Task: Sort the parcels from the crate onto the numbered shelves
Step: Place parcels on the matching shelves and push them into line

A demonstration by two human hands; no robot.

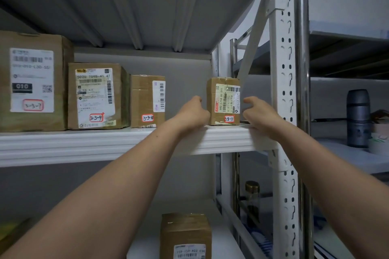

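Left grip: the left grip [194, 114] is raised at the shelf edge with its fingers loosely curled and nothing in them. Its knuckles lie at the lower left edge of the parcel marked 3-3-11 [223, 101]; whether they touch it I cannot tell.
Right grip: the right grip [260, 115] is relaxed and partly spread and holds nothing. Its fingertips point at the parcel's right side, just short of it.
Task's thing: the parcel marked 3-3-11 stands upright between the two grips, label forward, near the front of the shelf.
Surface: a white metal shelf [126, 139] with a ribbed front lip runs under both wrists.
Left of the left grip: three more cartons in a row, marked 3-3-10 [147, 101], 3-3-9 [96, 96] and 3-3-7 [33, 82], larger the further left.
Below the grips: a taped carton [186, 235] on the lower shelf.
Above the grips: the ribbed underside of the upper shelf [147, 17].
Right of the right grip: a white perforated upright [283, 90], a chrome pole [301, 48], then a neighbouring grey rack carrying a grey flask [357, 120].
Room: a plain grey wall [185, 82] behind the cartons, in dim light.
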